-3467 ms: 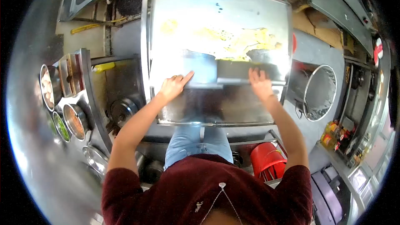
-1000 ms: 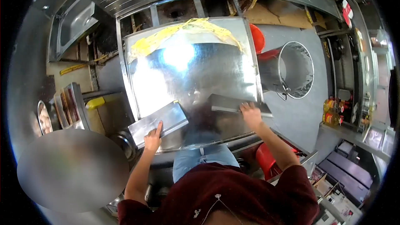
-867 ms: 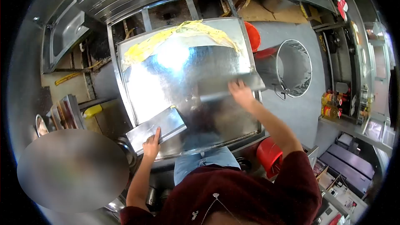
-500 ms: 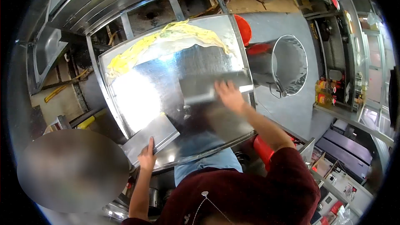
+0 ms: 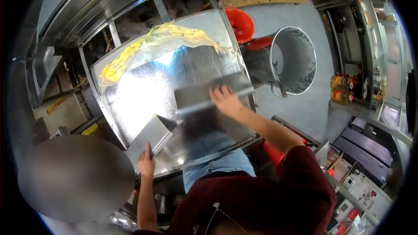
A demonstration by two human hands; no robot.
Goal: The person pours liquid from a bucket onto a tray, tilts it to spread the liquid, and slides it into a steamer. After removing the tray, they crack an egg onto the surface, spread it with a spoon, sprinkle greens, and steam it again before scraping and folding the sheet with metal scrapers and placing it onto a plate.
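Note:
My left hand (image 5: 146,164) grips a flat metal plate (image 5: 148,138), with one finger stretched along its face, at the front left of a wide metal tray (image 5: 174,165). Farther right, my right hand (image 5: 225,101) holds a longer metal plate (image 5: 191,96) by its near edge; its fingers lie over the top and the thumb is hidden. This second plate rests on or just above the tray, slightly blurred. Along the tray's far side a soft yellow and whitish mass (image 5: 159,37) lies in a curved band, apart from both plates.
Beyond the tray's right edge stand a red bucket (image 5: 239,25) and a large metal pot (image 5: 294,61) with a handle. Bottles (image 5: 340,89) sit farther right. Another red container (image 5: 273,152) is below my right forearm. A blurred oval covers the lower left.
Both hands and their plates have shifted left in the view, as have the tray and bucket. The right plate now tilts more, its right end higher.

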